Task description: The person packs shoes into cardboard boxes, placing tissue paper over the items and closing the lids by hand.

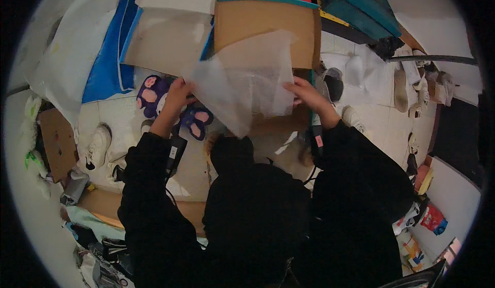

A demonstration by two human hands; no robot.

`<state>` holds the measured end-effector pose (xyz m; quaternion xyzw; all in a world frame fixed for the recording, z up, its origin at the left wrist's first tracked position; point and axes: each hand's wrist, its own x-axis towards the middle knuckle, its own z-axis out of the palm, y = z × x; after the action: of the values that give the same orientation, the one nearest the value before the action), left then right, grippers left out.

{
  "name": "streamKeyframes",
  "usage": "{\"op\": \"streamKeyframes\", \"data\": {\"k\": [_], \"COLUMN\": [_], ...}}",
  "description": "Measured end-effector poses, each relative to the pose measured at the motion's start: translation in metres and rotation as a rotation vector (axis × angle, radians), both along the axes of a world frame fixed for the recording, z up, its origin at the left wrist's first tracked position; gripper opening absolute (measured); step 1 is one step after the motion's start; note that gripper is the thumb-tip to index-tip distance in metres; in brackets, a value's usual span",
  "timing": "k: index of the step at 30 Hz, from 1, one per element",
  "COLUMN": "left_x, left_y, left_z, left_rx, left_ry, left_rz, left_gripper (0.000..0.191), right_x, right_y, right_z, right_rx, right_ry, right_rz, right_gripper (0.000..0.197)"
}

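Observation:
A sheet of thin white tissue paper [232, 90] is spread between my hands, with one corner hanging down toward me. My left hand [180, 97] pinches its left edge, just above a purple plush toy [154, 92] on the floor. At the right edge, the fingers of my right hand [307, 96] grip the paper. Beneath the sheet lies an open cardboard box [282, 123], its brown lid [267, 24] raised behind. The paper hides much of the box's inside.
A second open box [166, 36] adjoins on the left, near a blue and white bag [104, 59]. Shoes lie on both sides, including a white sneaker [98, 144] and a dark shoe [333, 86]. Teal boxes [359, 9] are stacked at the back right. A cardboard piece [58, 144] leans at left.

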<state>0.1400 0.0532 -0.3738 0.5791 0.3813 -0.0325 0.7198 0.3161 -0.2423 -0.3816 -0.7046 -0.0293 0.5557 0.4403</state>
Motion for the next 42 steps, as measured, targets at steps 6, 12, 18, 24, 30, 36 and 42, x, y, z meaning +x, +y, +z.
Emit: {"op": "streamKeyframes", "data": {"k": [6,12,18,24,30,36,42], "left_x": [0.012,0.029,0.041,0.053,0.071,0.088,0.1], "left_y": [0.083,0.149,0.202,0.23,0.216,0.218,0.222], "left_z": [0.019,0.038,0.007,-0.017,-0.032,-0.041,-0.075], "left_rx": [0.55,0.678,1.011,1.085,1.419,1.789,1.224], "left_ry": [-0.065,-0.103,-0.084,-0.036,0.167,0.425,0.482], "left_rz": [0.165,0.131,0.133,0.146,0.14,0.005,-0.011], "left_gripper": [0.025,0.018,0.018,0.02,0.021,0.022,0.018], "right_x": [-0.007,-0.018,-0.011,-0.002,0.002,0.009,0.006], "right_y": [0.009,0.034,0.038,0.037,0.056,0.067,0.07], "right_z": [0.004,-0.002,-0.011,-0.041,-0.068,-0.093,-0.096], "right_rx": [0.109,0.177,0.152,0.233,0.305,0.191,0.204], "right_ry": [0.131,0.134,0.099,0.082,0.139,0.243,0.378], "right_rz": [0.027,0.079,0.106,0.135,0.106,0.164,0.115], "right_gripper": [0.017,0.015,0.015,0.013,0.015,0.021,0.026]}}
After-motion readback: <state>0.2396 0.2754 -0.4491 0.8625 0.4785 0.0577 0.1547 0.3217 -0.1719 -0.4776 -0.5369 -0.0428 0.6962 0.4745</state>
